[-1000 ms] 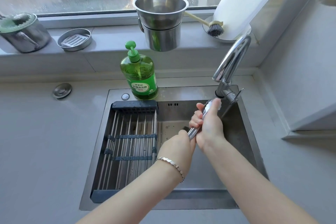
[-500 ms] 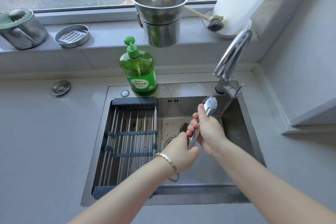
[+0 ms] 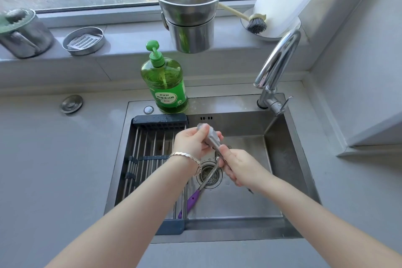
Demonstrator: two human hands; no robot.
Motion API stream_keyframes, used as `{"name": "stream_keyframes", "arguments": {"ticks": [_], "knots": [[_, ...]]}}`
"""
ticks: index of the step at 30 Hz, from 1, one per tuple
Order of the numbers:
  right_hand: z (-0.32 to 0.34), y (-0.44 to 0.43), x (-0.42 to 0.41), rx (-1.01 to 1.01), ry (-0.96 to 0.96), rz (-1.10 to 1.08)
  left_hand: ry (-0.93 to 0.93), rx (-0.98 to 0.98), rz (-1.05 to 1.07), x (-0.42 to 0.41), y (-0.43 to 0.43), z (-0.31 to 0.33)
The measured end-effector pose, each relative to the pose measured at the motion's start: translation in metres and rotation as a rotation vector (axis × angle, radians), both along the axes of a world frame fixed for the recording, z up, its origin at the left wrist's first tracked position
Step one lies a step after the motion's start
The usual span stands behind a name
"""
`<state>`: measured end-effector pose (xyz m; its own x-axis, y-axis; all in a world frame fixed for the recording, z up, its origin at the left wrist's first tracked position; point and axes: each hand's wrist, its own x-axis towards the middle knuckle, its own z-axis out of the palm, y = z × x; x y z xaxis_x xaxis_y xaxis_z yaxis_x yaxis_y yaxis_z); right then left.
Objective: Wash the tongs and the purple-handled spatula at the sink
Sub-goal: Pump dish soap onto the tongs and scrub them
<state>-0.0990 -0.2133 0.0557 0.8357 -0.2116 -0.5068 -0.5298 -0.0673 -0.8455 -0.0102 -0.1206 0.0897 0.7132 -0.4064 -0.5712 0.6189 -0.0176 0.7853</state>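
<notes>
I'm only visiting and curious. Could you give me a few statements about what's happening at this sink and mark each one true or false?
1. The left hand and the right hand both hold the tongs. True.
2. The purple-handled spatula is in the right hand. False: it lies loose in the sink, its shaft across the drain.
3. The green soap bottle stands behind the drying rack. True.
4. The dish brush lies in the sink. False: it rests up on the windowsill.
</notes>
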Motion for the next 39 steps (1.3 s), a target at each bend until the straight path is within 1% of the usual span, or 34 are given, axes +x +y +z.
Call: {"name": "stream_keyframes", "arguments": {"ticks": [3,5,6,9,11,14,16,18,20,21,23,25,28,31,33,34,37,39], "knots": [[-0.004,-0.006,-0.013,-0.143,0.009,0.089,0.066,-0.039,0.149,0.008,0.004,-0.001],[-0.002,-0.009,-0.01,-0.212,0.0,0.104,0.065,-0.045,0.144,0.004,0.004,-0.003],[-0.002,-0.009,-0.006,-0.211,-0.012,0.093,0.05,-0.049,0.115,0.001,0.002,-0.004],[-0.001,-0.006,0.003,-0.066,-0.015,0.076,-0.014,-0.064,0.035,-0.007,0.0,-0.003],[-0.003,-0.003,0.002,0.046,0.002,0.133,-0.046,-0.063,0.035,-0.004,0.001,-0.001],[0.0,-0.003,-0.004,0.084,0.044,0.25,-0.055,-0.099,0.069,0.0,0.007,-0.001],[0.004,-0.01,-0.011,0.203,0.081,0.291,-0.019,-0.194,0.131,0.001,0.009,-0.004],[0.008,-0.017,-0.02,0.393,0.08,0.279,0.039,-0.314,0.2,0.003,0.01,-0.006],[0.014,-0.019,-0.022,0.538,0.093,0.185,0.098,-0.407,0.238,0.003,0.01,-0.009],[0.017,-0.018,-0.02,0.57,0.133,0.137,0.129,-0.436,0.247,0.002,0.008,-0.01],[0.023,-0.014,-0.011,0.587,0.224,0.073,0.179,-0.464,0.243,-0.003,0.003,-0.013],[0.028,-0.01,-0.003,0.612,0.255,0.032,0.221,-0.481,0.234,-0.004,-0.001,-0.013],[0.028,-0.01,-0.002,0.67,0.198,0.034,0.244,-0.528,0.254,0.005,0.002,-0.012],[0.026,-0.017,-0.012,0.759,0.176,0.115,0.219,-0.555,0.278,0.015,0.009,-0.012],[0.026,-0.018,-0.011,0.766,0.149,0.144,0.219,-0.552,0.257,0.011,0.01,-0.014],[0.027,-0.017,-0.007,0.767,0.139,0.124,0.224,-0.541,0.231,0.006,0.008,-0.015],[0.03,-0.008,0.006,0.729,0.162,-0.027,0.234,-0.467,0.155,-0.006,0.002,-0.017],[0.03,-0.005,0.006,0.68,0.177,-0.023,0.232,-0.498,0.23,0.003,0.004,-0.017]]}}
